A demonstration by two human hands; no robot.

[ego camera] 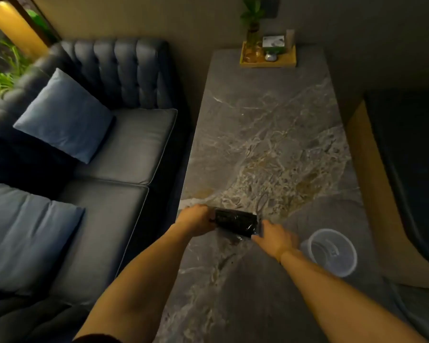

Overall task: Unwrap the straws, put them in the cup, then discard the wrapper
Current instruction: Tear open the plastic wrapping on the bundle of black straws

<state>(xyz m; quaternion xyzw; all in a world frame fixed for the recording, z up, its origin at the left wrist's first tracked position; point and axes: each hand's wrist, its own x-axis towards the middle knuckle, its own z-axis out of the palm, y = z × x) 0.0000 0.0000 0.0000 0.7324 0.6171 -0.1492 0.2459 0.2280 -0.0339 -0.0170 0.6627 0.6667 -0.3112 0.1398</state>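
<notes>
Both hands are on it now: the dark, glossy plastic-wrapped bundle of straws [235,222] sits low over the grey veined marble tabletop [270,134], near its left edge. The left hand [196,220] has its fingers curled shut around the bundle's left end. The right hand [276,237] meets the right end, fingers pressed in against the wrapper; whether they pinch the film or merely brace it, the blur won't say.

The step looks like opening the wrapper, and nothing is out yet. To do it well: hold the body firm with the left, and let the right find a loose seam or corner of film at the end, then peel away from the straws, not across them, so none bend or spill.

The clear round plastic cup [333,251] stands upright just beside the right wrist, mouth open and close enough to be knocked. Keeping the elbow in should spare it, with 1 short move to drop the straws in.
</notes>
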